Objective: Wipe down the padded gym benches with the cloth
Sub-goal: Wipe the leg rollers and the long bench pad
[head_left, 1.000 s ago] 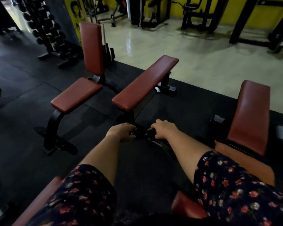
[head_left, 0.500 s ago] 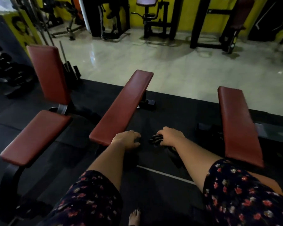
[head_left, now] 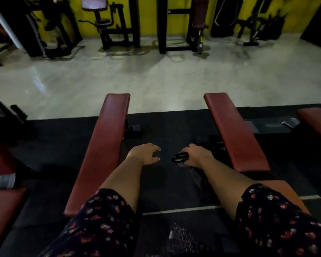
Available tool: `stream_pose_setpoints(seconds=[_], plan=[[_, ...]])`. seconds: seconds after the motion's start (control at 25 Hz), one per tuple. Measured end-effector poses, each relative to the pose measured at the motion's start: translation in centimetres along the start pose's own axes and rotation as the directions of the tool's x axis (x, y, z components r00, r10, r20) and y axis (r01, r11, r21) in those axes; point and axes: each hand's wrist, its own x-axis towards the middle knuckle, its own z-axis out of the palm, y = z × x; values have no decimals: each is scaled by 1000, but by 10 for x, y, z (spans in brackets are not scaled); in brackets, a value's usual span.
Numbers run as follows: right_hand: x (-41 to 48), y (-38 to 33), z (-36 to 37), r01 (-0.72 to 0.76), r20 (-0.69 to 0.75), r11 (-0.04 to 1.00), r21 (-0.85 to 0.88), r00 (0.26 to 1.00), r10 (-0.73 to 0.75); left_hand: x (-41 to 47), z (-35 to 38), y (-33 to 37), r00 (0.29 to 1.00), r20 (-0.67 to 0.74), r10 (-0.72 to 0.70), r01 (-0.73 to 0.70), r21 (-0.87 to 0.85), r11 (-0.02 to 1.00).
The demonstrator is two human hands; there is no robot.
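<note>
Two long red padded benches run away from me on the black mat, one on the left (head_left: 104, 145) and one on the right (head_left: 235, 134). Both arms reach forward into the gap between them. My left hand (head_left: 145, 153) hovers beside the left bench with loosely curled fingers and holds nothing. My right hand (head_left: 196, 154) grips a dark bunched cloth (head_left: 180, 157), and a grey part of it hangs down under the wrist. Neither hand touches a pad.
More red pads sit at the far right (head_left: 317, 123) and lower left (head_left: 4, 210). Beyond the mat lies a pale glossy floor (head_left: 156, 80), with black weight machines (head_left: 109, 25) along the yellow wall. A dumbbell rack edge (head_left: 6, 112) shows at left.
The view has swung right and up. The upright bench has left the view, and the two flat benches now flank my hands. My left hand's fingers have loosened.
</note>
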Motion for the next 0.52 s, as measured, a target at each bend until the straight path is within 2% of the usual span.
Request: stream_pose_setpoints(seconds=[0.28, 0.52], plan=[[73, 67, -49, -41, -23, 999, -25, 999, 41, 121, -42, 14, 990, 40, 137, -141, 130, 981], [134, 143, -110, -154, -118, 987, 44, 980, 158, 242, -112, 60, 972, 16, 234, -233, 161, 959]])
